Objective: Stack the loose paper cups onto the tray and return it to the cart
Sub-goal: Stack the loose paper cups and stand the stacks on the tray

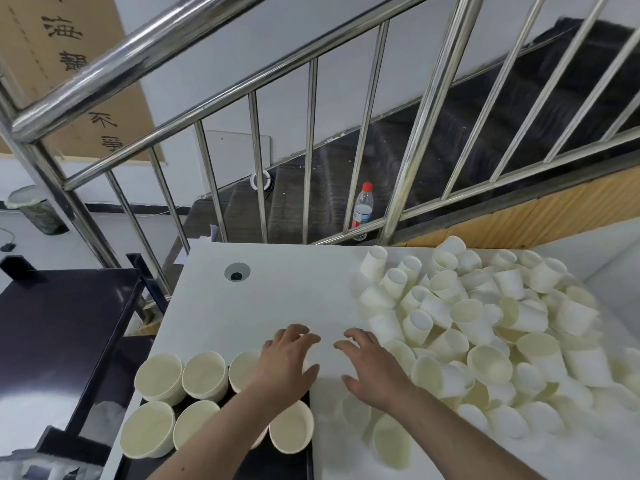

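A big heap of loose white paper cups (485, 323) covers the right half of the white table (277, 289). At the near left a dark tray (298, 459) holds several upright cups (204, 375) in two rows. My left hand (287, 358) hovers over the tray's far right cups with fingers spread and holds nothing. My right hand (367, 365) is beside it over the bare tabletop, fingers spread, just left of the heap and also without a cup.
A dark cart (62, 334) stands left of the table. A steel stair railing (311, 133) rises behind the table, with a plastic bottle (363, 209) on the stairs. A round cable hole (237, 271) is in the tabletop's far left.
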